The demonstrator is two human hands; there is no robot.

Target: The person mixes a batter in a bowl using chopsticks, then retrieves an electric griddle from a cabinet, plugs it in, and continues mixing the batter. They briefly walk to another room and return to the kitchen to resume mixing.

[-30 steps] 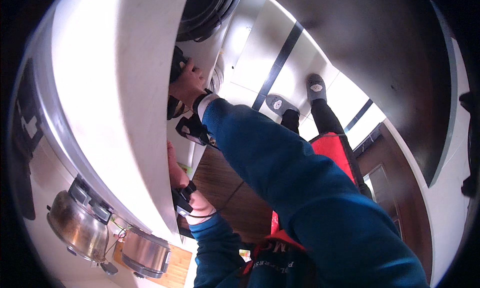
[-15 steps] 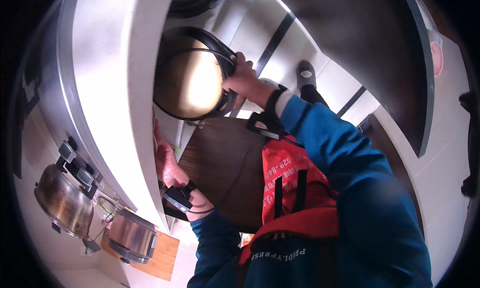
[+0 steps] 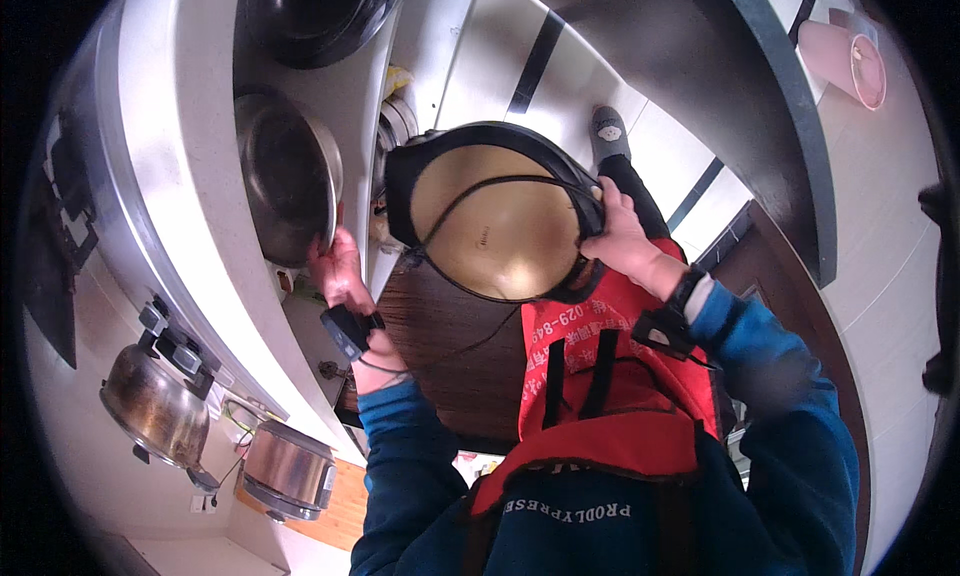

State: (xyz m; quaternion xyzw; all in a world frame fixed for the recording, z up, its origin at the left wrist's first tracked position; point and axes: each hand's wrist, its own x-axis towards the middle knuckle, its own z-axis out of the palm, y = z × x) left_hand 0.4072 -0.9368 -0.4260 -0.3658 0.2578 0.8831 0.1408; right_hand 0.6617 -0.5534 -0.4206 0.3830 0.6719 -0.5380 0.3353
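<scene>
My right hand (image 3: 628, 238) is closed on the black side handle of a round black-rimmed pan (image 3: 490, 231), held above the dark brown surface. The pan's broad pale-gold face shows, with a black cord crossing it. At the front of an open cupboard shelf, my left hand (image 3: 342, 271) has its fingers at the rim of a round metal basin (image 3: 290, 181) and seems to grip it; some of its fingertips are hidden. The basin sits tilted inside the cupboard.
A dark pan (image 3: 315, 16) lies deeper in the cupboard, with stacked round metal ware (image 3: 396, 126) beside the held pan. On the left counter stand a steel pot (image 3: 158, 406) and a copper-coloured cooker (image 3: 288, 466). A pink cup (image 3: 845, 64) is at far right, beyond a dark panel (image 3: 740, 96).
The black-rimmed pan has come out of the cupboard, moving right and toward me in my right hand. The metal basin is now visible, with my left hand at its rim.
</scene>
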